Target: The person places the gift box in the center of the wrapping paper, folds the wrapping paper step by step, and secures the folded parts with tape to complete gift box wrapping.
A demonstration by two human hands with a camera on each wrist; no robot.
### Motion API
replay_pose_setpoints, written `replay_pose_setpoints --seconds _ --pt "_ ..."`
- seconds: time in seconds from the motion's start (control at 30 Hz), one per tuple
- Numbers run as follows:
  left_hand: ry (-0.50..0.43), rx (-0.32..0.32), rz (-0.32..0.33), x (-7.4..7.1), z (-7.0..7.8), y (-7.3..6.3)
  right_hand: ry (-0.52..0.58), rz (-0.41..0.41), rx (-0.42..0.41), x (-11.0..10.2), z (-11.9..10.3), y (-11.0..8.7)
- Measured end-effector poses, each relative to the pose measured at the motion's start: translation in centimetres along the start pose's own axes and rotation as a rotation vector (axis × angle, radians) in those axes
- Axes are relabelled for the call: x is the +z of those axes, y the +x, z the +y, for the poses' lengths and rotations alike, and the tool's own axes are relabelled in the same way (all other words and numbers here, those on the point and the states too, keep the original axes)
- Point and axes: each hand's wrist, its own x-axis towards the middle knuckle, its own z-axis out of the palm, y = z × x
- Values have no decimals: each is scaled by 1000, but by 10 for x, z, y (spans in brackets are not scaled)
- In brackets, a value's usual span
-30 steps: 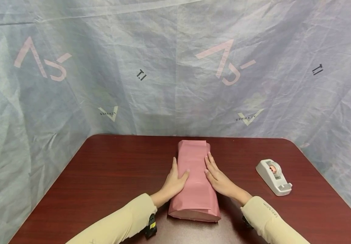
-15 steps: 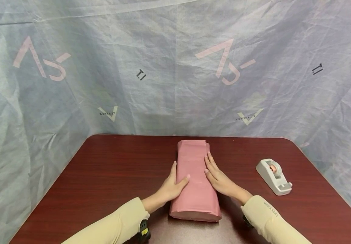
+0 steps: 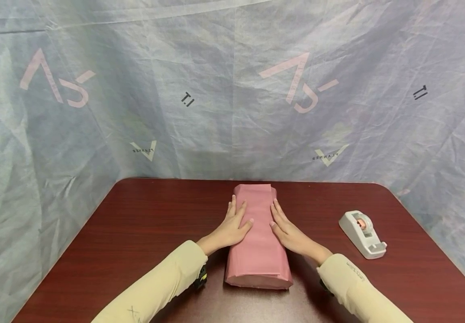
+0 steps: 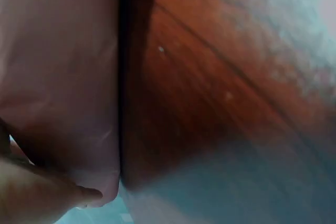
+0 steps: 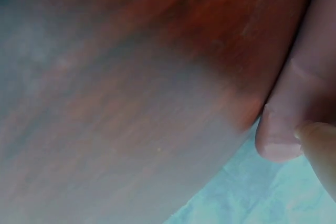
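Note:
A long package wrapped in pink paper (image 3: 256, 255) lies lengthwise on the table, with a paper flap running along its top. My left hand (image 3: 230, 229) rests on its left edge, fingers extended and spread, thumb on the top face. On the opposite edge my right hand (image 3: 290, 233) presses with straight fingers held close together. In the left wrist view the package's side (image 4: 63, 77) fills the left, and a finger (image 4: 68, 198) touches it near its end. The right wrist view shows a fingertip (image 5: 310, 132) against the pink paper (image 5: 281, 135).
A white tape dispenser (image 3: 363, 235) with a roll of tape stands on the right of the dark red wooden table (image 3: 155, 215). Behind the table's far edge hangs a grey printed cloth (image 3: 216, 125), which also closes in both sides.
My left hand first slid back toward me a little, then moved forward along the package and spread its fingers on top. The package has shifted slightly away; my right hand has barely moved.

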Motion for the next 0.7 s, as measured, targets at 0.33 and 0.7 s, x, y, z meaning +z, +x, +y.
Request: replay_pose_setpoints --seconds 0.33,0.7 --pt "151 -27 -25 0 0 1 81 -50 69 -8 1 5" --pt "270 -67 -27 -1 3 -1 -72 -43 34 -26 -6 -6"
